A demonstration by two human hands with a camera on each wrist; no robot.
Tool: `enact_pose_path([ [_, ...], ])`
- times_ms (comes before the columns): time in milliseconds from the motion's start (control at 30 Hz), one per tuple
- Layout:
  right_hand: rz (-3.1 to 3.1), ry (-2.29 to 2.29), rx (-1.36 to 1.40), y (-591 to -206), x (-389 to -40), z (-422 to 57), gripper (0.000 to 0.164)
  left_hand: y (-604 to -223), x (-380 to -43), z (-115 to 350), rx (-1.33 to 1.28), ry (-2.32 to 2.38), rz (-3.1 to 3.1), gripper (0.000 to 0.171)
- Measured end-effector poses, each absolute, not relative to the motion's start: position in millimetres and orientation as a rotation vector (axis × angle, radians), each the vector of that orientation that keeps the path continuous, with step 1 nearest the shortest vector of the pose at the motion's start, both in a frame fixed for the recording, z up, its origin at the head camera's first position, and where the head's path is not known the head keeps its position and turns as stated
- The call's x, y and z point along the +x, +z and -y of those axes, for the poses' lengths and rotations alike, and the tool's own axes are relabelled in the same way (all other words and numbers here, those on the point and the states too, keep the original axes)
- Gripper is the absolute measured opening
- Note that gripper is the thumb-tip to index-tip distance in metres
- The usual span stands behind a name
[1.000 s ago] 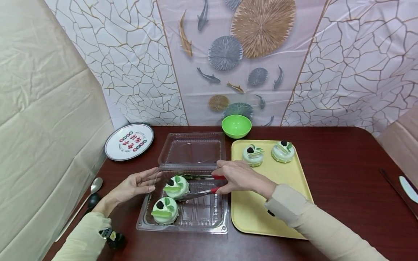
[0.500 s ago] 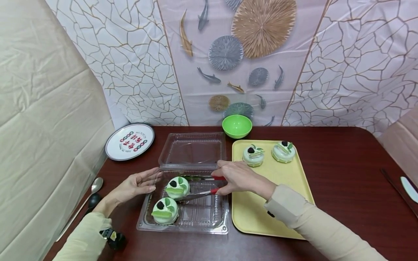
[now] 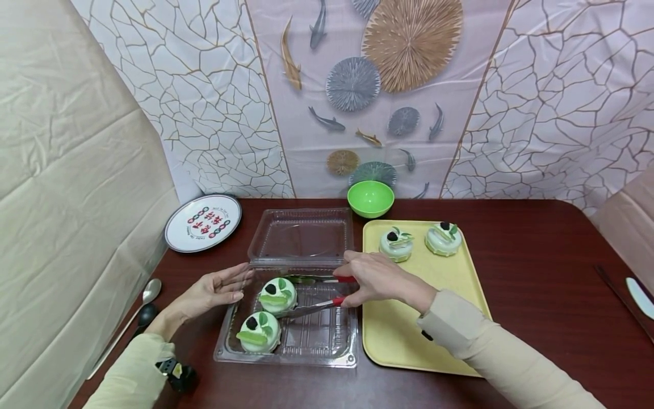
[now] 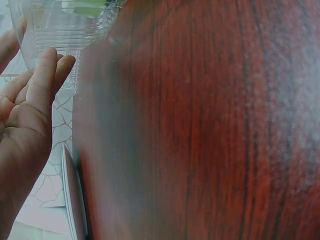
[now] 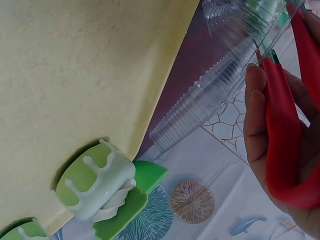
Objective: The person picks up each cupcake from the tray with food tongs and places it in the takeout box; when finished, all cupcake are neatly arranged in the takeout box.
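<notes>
My right hand grips red-handled metal tongs over the clear plastic clamshell box. The tongs' arms stand spread, their tips at a round green-and-white cake topped with a dark berry and leaves. A second such cake sits just in front of it, both in the left part of the box. At the box's left wall, my left hand rests with fingers extended; in the left wrist view its straight fingers lie against the clear plastic.
Right of the box lies a yellow tray with two similar cakes at its far end. Behind stands a green bowl. On the left are a white plate and a spoon; a white-bladed utensil lies far right.
The tongs and right hand have shifted very slightly right. The rear cake moved a little right early on, and the front cake has nudged slightly. The left hand stays put.
</notes>
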State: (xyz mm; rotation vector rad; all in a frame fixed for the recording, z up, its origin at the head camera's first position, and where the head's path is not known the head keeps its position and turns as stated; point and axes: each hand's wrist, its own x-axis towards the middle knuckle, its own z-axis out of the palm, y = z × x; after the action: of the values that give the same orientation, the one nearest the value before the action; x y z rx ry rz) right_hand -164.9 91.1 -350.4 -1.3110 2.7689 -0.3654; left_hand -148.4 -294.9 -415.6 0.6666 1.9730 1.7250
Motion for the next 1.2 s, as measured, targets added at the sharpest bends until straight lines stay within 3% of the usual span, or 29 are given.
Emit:
enact_pose_path([
  [1200, -2.832, -0.407, -1.321, -348, -155, -103, 0.055, -415, -149, 297, 0.624, 1.657, -2.035, 0.072],
])
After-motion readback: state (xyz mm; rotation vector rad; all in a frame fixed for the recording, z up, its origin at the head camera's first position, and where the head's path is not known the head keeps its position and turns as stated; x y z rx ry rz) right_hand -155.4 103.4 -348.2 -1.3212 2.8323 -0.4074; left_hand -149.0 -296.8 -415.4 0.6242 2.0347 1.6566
